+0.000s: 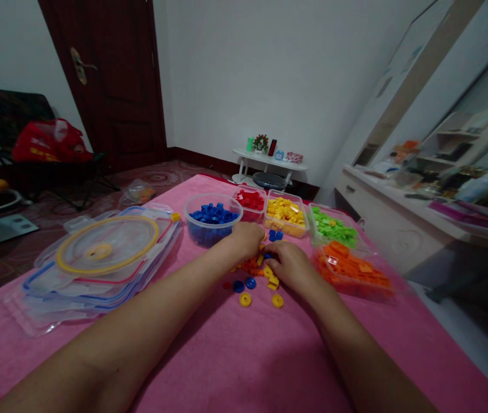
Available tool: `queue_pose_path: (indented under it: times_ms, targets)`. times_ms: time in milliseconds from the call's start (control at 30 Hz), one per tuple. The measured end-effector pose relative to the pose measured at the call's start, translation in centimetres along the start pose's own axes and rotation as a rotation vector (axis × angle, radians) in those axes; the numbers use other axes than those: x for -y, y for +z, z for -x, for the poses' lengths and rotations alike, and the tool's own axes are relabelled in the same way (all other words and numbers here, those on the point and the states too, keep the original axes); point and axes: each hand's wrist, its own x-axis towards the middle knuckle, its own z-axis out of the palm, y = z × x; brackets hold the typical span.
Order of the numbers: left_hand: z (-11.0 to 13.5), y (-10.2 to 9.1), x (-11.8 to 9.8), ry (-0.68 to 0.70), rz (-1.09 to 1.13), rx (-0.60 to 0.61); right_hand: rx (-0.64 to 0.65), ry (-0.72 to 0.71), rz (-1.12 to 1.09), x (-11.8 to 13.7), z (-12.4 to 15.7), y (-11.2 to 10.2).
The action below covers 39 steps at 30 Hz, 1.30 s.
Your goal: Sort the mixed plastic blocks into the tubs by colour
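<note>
My left hand (249, 237) reaches over the far side of a small pile of loose plastic building blocks (252, 265), close to the round tub of blue blocks (213, 214). Its fingers are mostly hidden behind the hand. Opposite it, my right hand (289, 263) bends over the pile's right side with thumb and fingers curled inward. A bit of blue shows by these fingertips, but I cannot make out what they hold. Nearer me lie two yellow wheels (245, 299) and two blue wheels (250, 283). Beyond the hands is a blue block (275, 235).
Clear boxes hold red blocks (250, 199), yellow blocks (285, 211), green blocks (334, 228) and orange blocks (351, 267) along the back and right. Stacked plastic lids (106, 252) occupy the left of the pink cloth (244, 361). A cabinet (381, 206) stands at right.
</note>
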Motion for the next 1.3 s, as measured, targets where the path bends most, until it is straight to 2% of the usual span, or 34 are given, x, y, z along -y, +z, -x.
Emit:
queue_pose_path:
  times_ms: [200, 300, 400, 467, 533, 733, 900, 1033, 1133, 1233, 1300]
  targets:
    - [0.0, -0.2, 0.0, 0.003, -0.031, 0.015, -0.031, -0.014, 0.034, 0.5, -0.1, 0.2]
    - [0.2, -0.5, 0.0, 0.005, -0.040, 0.028, -0.135, -0.010, 0.002, -0.2, -0.1, -0.5]
    - [0.4, -0.5, -0.2, -0.027, -0.080, 0.030, -0.266, 0.068, -0.024, -1.2, -0.1, -1.8]
    - [0.4, -0.3, -0.4, -0.053, -0.113, 0.035, -0.299, 0.119, -0.025, -1.6, 0.0, -2.6]
    - [0.4, 0.0, -0.5, -0.072, -0.133, 0.037, -0.269, 0.142, -0.018, -1.8, 0.0, -3.1]
    - [0.5, -0.1, -0.7, -0.096, -0.123, 0.058, 0.007, 0.175, 0.114, -1.9, 0.3, -2.3]
    - [0.9, -1.3, -1.1, -0.062, -0.015, -0.013, 0.082, 0.174, 0.202, -1.8, 0.4, -1.5]
    - [0.5, -1.5, -1.1, -0.001, 0.210, -0.077, 0.104, 0.161, 0.184, -1.7, 0.5, -2.1]
    - [-0.2, -1.1, -1.2, 0.031, 0.550, -0.093, 0.099, 0.133, 0.129, -1.5, 0.6, -2.8]
    - [-0.7, -1.0, -1.4, -0.047, 1.041, 0.031, 0.033, 0.171, 0.152, -1.4, 0.6, -3.0]
    - [-0.9, -1.2, -1.5, -0.134, 1.266, 0.126, 0.010, 0.206, 0.187, -1.4, 0.5, -2.6]
